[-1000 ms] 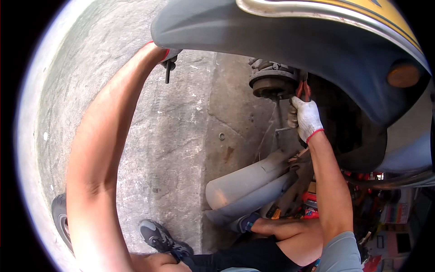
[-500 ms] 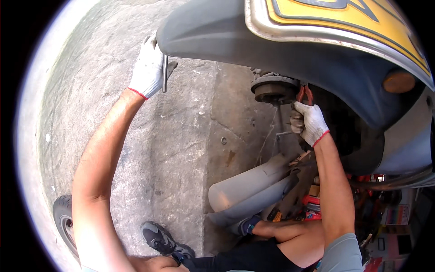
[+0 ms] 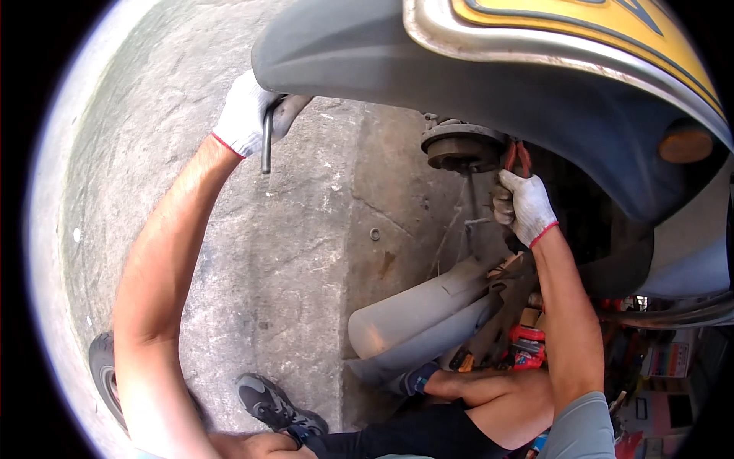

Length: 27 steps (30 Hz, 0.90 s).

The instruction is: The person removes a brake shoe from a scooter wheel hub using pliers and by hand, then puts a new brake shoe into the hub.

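Note:
At the tip of the grey scooter fender point(image 3: 344, 65), my left hand point(image 3: 248, 115), in a white glove with a red cuff, is closed around a dark metal rod point(image 3: 266, 144) that points downward. The fender covers part of its fingers, and the rod's upper end is hidden. Under the bodywork, my right hand point(image 3: 529, 205), gloved the same way, grips red-handled pliers point(image 3: 518, 158), their jaws lost in shadow. Beside the pliers is a round, rusty wheel hub point(image 3: 462, 149).
A grey exhaust muffler point(image 3: 409, 310) lies across the space in front of my legs. A small ring point(image 3: 375, 234) is on the concrete floor point(image 3: 290, 252). A loose wheel point(image 3: 105, 371) stands at lower left; red tools point(image 3: 527, 344) lie by my right knee. The yellow plate point(image 3: 596, 23) overhangs the top.
The left hand and its rod have shifted slightly down, with the rod tilting. The fender has moved a little left and up in the picture. My right hand keeps its hold on the pliers.

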Available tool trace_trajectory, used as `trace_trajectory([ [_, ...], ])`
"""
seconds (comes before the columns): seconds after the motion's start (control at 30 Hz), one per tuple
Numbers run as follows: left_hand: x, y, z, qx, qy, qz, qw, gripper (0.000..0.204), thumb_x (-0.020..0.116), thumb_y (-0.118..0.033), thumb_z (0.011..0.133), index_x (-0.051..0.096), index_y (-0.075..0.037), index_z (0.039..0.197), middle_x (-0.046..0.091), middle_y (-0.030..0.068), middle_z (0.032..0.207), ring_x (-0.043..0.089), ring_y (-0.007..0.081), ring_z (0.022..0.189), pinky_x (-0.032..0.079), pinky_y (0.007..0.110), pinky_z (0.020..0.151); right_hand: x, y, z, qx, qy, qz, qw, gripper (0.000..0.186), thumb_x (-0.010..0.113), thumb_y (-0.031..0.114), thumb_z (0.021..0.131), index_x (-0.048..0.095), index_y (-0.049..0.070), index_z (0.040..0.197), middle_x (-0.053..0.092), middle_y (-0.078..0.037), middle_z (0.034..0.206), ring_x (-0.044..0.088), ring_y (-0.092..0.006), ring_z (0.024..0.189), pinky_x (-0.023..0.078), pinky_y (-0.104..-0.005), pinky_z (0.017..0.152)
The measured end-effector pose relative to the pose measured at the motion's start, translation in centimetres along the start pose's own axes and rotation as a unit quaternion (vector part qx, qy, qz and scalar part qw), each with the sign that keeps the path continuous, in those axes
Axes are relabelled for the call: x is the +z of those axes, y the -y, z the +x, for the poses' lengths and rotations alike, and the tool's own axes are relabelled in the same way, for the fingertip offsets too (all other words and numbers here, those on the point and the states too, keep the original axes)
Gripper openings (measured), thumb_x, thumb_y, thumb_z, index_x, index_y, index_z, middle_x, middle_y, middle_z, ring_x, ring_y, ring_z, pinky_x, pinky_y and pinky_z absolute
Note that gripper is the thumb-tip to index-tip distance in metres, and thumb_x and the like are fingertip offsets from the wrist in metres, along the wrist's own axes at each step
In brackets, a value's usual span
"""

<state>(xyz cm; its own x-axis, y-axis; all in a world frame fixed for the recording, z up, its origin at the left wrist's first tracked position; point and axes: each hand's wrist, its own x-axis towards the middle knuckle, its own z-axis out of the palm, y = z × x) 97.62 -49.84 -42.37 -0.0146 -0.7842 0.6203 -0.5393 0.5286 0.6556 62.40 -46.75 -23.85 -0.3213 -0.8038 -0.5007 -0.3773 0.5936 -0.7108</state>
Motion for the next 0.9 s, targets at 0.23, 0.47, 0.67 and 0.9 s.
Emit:
trace_trajectory([
  [0.23, 1.6, 2.5, 1.4, -0.390, 0.083, -0.485, 0.778, 0.015, 0.048, -0.019, 0.094, 0.051, -0.007, 0.086, 0.040, 0.0002, 0.059, 0.039, 0.0132, 0.048, 0.042, 0.030, 0.053, 0.7, -0.5, 0.4, -0.019, -0.029, -0.015, 0.999, 0.018, 0.051, 0.013, 0.088, 0.044, 0.010, 0.072, 0.041, 0.001, 0.056, 0.035, -0.0102, 0.041, 0.027, -0.0270, 0.038],
  [0.47, 1.3, 0.7, 1.1, -0.152, -0.132, -0.078, 0.976, 0.026, 0.050, -0.020, 0.091, 0.056, -0.002, 0.108, 0.063, 0.0150, 0.087, 0.062, 0.0289, 0.077, 0.049, 0.038, 0.073, 1.5, -0.3, -0.1, -0.024, -0.027, 0.006, 0.999, 0.021, 0.052, 0.014, 0.088, 0.044, 0.010, 0.069, 0.041, 0.001, 0.056, 0.035, -0.0111, 0.041, 0.027, -0.0274, 0.039],
  [0.67, 0.5, -1.3, 1.9, -0.194, 0.016, 0.098, 0.976, 0.026, 0.044, -0.019, 0.092, 0.057, -0.003, 0.107, 0.064, 0.0187, 0.089, 0.064, 0.0343, 0.086, 0.051, 0.040, 0.073, 0.8, -0.4, 0.2, -0.020, -0.027, -0.009, 0.999, 0.022, 0.054, 0.016, 0.086, 0.046, 0.009, 0.067, 0.043, 0.000, 0.056, 0.037, -0.0116, 0.041, 0.030, -0.0286, 0.040],
  [0.9, -1.1, 0.7, 3.2, -0.461, 0.189, -0.289, 0.817, 0.024, 0.047, -0.027, 0.093, 0.051, -0.007, 0.082, 0.048, 0.0043, 0.060, 0.049, 0.0138, 0.047, 0.046, 0.031, 0.044, 0.7, -0.5, 0.3, -0.038, -0.036, -0.039, 0.998, 0.020, 0.054, 0.015, 0.087, 0.051, 0.008, 0.069, 0.047, -0.001, 0.058, 0.040, -0.0117, 0.043, 0.030, -0.0297, 0.041],
])
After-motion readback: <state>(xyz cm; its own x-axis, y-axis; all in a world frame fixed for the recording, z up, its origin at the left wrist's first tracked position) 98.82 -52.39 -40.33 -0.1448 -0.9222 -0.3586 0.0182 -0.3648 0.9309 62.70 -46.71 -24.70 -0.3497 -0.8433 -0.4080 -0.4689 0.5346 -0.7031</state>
